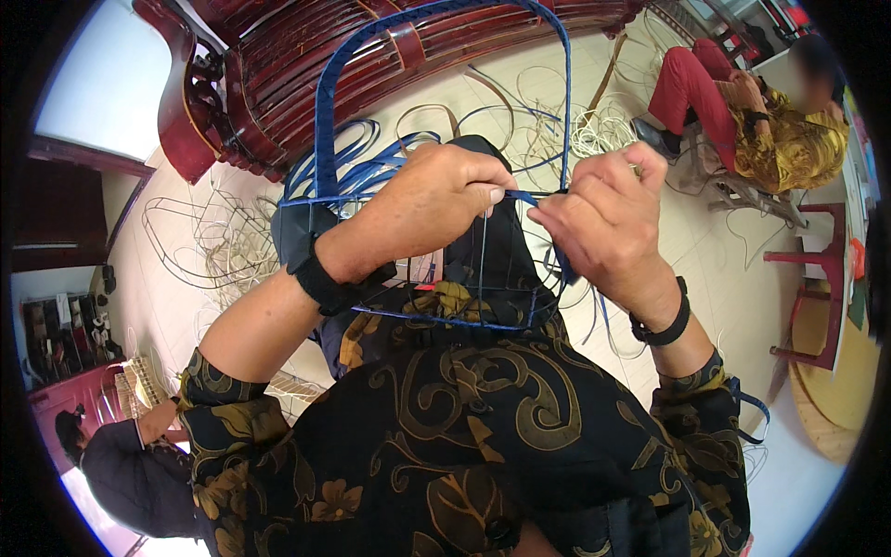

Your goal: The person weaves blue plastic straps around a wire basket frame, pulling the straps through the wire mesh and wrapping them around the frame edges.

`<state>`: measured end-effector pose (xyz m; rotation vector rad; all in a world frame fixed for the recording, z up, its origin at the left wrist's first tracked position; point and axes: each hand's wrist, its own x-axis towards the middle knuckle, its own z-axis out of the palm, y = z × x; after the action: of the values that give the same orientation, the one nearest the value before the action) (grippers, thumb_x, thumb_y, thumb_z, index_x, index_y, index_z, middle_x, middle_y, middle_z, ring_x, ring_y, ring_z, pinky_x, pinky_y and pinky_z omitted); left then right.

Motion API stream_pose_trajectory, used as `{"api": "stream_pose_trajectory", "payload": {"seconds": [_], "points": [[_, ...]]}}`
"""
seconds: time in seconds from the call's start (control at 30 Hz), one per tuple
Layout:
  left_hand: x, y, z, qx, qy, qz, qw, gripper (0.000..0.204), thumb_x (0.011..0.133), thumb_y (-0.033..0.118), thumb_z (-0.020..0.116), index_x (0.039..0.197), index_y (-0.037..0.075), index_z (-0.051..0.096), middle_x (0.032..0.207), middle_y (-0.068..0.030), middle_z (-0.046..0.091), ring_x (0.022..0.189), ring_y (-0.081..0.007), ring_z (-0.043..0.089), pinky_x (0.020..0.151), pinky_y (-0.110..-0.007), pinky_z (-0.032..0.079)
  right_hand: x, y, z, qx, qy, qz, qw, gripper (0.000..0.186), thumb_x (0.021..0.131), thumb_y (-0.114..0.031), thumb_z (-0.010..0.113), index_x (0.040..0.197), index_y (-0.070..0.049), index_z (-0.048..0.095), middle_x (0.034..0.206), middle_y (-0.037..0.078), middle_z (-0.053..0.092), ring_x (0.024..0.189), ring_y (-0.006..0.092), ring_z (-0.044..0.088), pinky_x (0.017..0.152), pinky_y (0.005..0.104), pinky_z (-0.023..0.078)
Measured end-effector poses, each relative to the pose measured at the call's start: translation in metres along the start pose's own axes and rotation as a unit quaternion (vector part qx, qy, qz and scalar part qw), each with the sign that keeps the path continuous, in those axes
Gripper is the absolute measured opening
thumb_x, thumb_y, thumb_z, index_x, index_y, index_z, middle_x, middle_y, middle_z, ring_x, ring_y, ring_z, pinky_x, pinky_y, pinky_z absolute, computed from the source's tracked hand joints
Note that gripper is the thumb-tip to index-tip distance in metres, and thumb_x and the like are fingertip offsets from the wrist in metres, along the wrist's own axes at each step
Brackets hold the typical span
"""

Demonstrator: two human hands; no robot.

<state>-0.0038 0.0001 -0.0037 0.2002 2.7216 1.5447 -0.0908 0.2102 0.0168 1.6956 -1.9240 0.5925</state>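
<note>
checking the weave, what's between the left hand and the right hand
A short stretch of blue strip lies between the left hand and the right hand, in the head view.

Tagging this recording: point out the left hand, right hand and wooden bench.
Left hand [422, 197], head view: back of hand.
Right hand [608, 213], head view: back of hand.
Wooden bench [371, 71], head view: dark-red slats.

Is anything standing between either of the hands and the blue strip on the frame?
Nothing visible: the left hand and the right hand both pinch the blue strip directly, at the wire frame.
</note>
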Motion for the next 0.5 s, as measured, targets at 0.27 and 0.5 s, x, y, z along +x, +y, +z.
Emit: {"api": "stream_pose_trajectory", "payload": {"seconds": [0.27,0.5], "points": [[-0.002,-0.003,0.015,-0.008,0.066,0.049,0.997,0.015,0.086,0.006,0.068,0.1,0.001,0.072,0.078,-0.0098,0.07,0.068,-0.0163,0.065,0.066,-0.029,0.051,0.02,0.019,-0.014,0.043,-0.049,-0.005,0.998,0.023,0.066,-0.016,0.082,0.073,-0.01,0.061,0.074,0.0,0.057,0.082,0.0215,0.056,0.085,0.0417,0.036],[-0.002,-0.003,0.018,0.022,0.096,0.051,0.994,0.007,0.087,0.006,0.069,0.091,0.0,0.068,0.073,-0.0126,0.066,0.063,-0.0171,0.063,0.061,-0.031,0.048,0.038,0.031,-0.023,0.036,-0.063,-0.027,0.997,0.029,0.065,-0.012,0.081,0.089,-0.016,0.064,0.079,0.0,0.061,0.085,0.0205,0.058,0.091,0.0413,0.037]]}}
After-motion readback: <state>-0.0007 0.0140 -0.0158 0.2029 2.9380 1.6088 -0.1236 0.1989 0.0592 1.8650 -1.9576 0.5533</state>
